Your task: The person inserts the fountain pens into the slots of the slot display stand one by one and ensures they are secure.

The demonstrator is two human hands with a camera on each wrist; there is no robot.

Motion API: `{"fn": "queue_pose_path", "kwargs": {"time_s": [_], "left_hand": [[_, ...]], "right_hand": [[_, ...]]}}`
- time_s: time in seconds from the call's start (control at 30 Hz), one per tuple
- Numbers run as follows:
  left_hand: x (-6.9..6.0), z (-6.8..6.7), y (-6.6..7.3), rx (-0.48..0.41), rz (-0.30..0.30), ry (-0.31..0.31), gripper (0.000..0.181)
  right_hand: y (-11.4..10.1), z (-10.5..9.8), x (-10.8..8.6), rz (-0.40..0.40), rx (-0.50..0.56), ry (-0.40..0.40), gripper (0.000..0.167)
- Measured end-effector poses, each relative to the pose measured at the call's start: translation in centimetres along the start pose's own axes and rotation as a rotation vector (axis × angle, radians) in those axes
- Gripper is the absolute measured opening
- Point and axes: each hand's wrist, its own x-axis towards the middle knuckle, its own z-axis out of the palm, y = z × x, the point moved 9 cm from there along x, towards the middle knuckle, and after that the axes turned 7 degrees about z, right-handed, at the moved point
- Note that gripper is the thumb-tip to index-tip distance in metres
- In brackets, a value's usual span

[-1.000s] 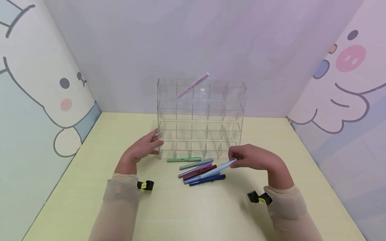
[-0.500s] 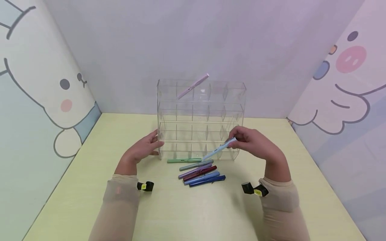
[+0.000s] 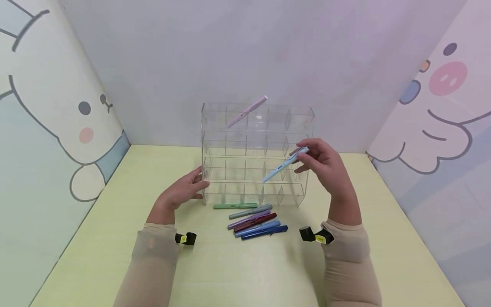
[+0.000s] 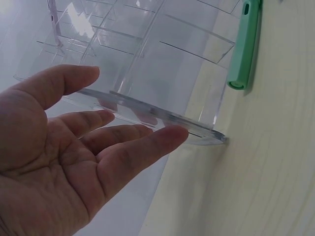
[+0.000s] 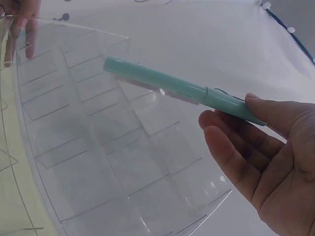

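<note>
My right hand pinches a light blue pen by its clip end, in front of the rack's right side. In the right wrist view the pen looks mint green and slants across the clear acrylic rack. My left hand rests at the left side panel of the rack; in the left wrist view its fingers are spread and relaxed against the panel. A pink pen sits tilted in the rack's top tier. Below the rack lies a green pen.
In front of the rack lie a grey-green pen, a purple pen, a dark red pen, a blue pen and a dark blue pen, close together on the pale table. Walls stand behind and at both sides.
My right hand has lifted the light blue pen off the pen group and up in front of the rack's right part. The left hand has stayed at the rack's left side.
</note>
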Motion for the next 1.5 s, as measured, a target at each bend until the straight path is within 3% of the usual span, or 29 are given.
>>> {"fn": "queue_pose_path", "kwargs": {"time_s": [0.23, 0.53, 0.77, 0.9, 1.17, 1.5], "left_hand": [[-0.1, 0.1, -0.1, 0.005, -0.003, -0.005, 0.070], [-0.2, 0.2, -0.2, -0.002, 0.001, -0.007, 0.068], [-0.5, 0.3, -0.2, -0.007, -0.009, -0.004, 0.069], [-0.5, 0.3, -0.3, 0.000, -0.021, 0.001, 0.069], [-0.6, 0.2, -0.1, 0.000, -0.014, 0.002, 0.069], [-0.3, 0.2, 0.3, 0.011, -0.002, -0.006, 0.068]], "right_hand": [[0.0, -0.9, 0.8, -0.037, 0.187, 0.098, 0.028], [0.3, -1.0, 1.5, -0.061, 0.271, 0.198, 0.029], [0.5, -1.1, 1.9, -0.074, 0.360, 0.222, 0.027], [0.3, -1.2, 2.2, -0.092, 0.359, 0.238, 0.027], [0.1, -1.7, 2.7, -0.109, 0.447, 0.250, 0.036], [0.4, -2.4, 3.5, -0.116, 0.476, 0.291, 0.035]]}}
